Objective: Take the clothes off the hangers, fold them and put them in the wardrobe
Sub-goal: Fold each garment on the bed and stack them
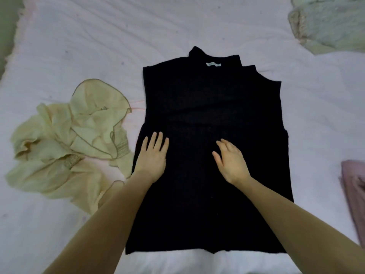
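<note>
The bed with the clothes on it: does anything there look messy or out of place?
Yes. The pale yellow ruffled garment lies crumpled in a heap on the white bedsheet, left of the black sleeveless top, which is spread flat under the left hand and right hand. Nothing looks damaged.

One black top (211, 135) at centre, one yellow garment (69, 143) at 9 o'clock, one pink cloth (353, 186) at 3 o'clock, one pale blanket (331, 22) at 1 o'clock, two hands, left hand (152, 155), right hand (231, 161), one bed (98, 46)
</note>
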`<action>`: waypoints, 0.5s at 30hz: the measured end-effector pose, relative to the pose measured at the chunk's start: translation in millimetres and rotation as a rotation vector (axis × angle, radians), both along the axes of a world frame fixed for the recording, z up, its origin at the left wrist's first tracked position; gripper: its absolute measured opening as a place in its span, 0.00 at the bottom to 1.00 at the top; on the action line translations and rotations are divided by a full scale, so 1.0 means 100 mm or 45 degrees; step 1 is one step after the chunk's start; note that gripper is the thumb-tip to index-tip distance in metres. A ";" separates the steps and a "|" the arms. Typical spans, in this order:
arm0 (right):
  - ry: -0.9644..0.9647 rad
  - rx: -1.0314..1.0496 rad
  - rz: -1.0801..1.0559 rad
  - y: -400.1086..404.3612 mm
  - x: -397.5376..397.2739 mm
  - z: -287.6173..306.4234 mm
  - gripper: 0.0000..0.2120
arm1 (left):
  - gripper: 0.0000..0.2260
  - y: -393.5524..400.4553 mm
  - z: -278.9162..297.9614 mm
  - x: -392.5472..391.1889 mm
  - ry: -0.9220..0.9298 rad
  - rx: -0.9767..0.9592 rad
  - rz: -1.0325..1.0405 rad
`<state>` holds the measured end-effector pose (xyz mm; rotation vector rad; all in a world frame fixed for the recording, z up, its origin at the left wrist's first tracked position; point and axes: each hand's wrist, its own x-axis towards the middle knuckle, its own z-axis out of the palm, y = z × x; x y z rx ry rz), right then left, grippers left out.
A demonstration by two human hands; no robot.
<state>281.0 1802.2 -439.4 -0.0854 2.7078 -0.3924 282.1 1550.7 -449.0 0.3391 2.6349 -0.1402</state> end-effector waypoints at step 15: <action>0.106 0.356 0.196 0.61 2.54 -0.40 0.36 | 0.35 0.86 -0.22 2.56 0.037 -0.019 0.044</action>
